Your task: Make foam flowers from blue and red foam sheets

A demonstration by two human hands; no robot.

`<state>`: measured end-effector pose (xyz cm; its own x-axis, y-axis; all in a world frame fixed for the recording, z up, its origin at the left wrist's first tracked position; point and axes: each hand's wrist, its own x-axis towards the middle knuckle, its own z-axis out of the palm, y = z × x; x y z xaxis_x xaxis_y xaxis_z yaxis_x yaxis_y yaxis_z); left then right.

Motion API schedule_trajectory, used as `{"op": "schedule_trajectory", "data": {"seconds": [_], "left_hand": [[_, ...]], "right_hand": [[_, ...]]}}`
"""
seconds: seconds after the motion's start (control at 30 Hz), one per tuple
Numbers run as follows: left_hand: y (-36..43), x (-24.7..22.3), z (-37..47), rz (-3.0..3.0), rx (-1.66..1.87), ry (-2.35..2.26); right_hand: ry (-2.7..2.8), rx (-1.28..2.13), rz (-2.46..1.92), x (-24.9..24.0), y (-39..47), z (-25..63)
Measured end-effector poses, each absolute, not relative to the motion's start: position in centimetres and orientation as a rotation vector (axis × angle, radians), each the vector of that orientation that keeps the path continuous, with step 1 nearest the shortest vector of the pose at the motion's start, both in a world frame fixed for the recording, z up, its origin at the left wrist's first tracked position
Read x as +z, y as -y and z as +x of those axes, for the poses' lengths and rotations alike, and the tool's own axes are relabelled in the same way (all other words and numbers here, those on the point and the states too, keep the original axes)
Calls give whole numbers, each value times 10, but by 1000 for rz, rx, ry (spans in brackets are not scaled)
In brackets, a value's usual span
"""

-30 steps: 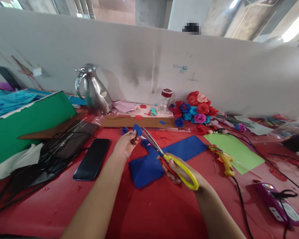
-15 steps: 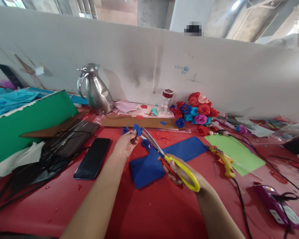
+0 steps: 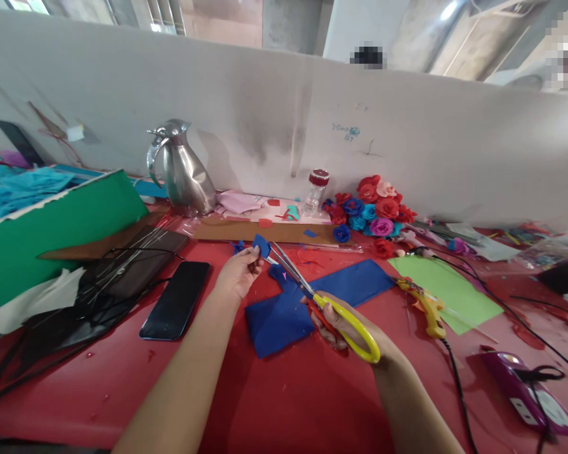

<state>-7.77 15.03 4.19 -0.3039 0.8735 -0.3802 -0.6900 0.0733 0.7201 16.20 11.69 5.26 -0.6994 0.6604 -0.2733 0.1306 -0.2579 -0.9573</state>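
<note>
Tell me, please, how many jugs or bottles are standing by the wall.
2: the steel jug, left of centre, and the clear bottle with a red lid, beside the artificial roses.

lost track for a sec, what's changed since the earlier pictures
Nothing has visibly moved; the view has only shifted slightly. The left hand still pinches the small blue piece, the right hand still holds the scissors, and nothing was taken up or let go.

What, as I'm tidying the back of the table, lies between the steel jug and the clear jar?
In the head view, crumpled pink material, a red scrap, a green scrap and loose red strips lie between the jug and the jar.
</note>
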Motion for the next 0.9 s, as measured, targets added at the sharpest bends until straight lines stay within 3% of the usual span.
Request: {"op": "schedule_trajectory", "data": {"seconds": [0.9], "left_hand": [[-145,41,-70,601,1481,-1041]], "right_hand": [[1476,2098,-834,37,-121,159]]}}
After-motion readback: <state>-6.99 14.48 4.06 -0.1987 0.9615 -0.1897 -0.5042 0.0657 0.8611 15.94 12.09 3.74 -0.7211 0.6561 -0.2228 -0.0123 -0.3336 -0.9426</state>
